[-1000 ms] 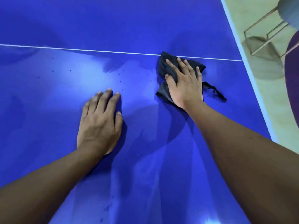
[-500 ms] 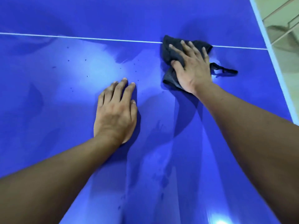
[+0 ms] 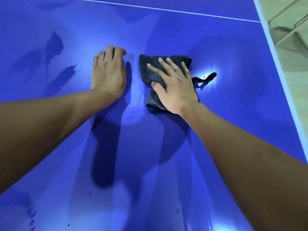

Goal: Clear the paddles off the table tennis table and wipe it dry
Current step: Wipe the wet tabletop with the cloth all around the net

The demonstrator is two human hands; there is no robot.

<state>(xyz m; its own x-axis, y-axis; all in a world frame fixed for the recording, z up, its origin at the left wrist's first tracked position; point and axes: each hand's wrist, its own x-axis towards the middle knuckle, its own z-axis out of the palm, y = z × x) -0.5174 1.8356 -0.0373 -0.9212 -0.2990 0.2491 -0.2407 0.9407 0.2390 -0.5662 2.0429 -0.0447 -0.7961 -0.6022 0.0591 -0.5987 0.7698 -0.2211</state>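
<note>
The blue table tennis table (image 3: 233, 100) fills the view, with a white line (image 3: 166, 10) across its far part. A dark grey cloth (image 3: 150, 69) lies crumpled on it near the middle, a black loop (image 3: 207, 79) trailing from its right side. My right hand (image 3: 175, 85) presses flat on the cloth, fingers spread and straight, the thumb tucked against a fold. Just left of the cloth, my left hand (image 3: 108, 72) rests palm down on the bare table, its fingertips slightly bent. No paddles are in view.
Wet smears (image 3: 61, 77) and small drops (image 3: 133, 114) mark the surface left of and below the hands. The table's white right edge (image 3: 273, 52) runs diagonally, with pale floor and a metal frame (image 3: 286, 19) beyond it.
My right hand has dragged the cloth toward me, away from the white line, ending close beside my left hand. The view has shifted, so the line now sits near the top.
</note>
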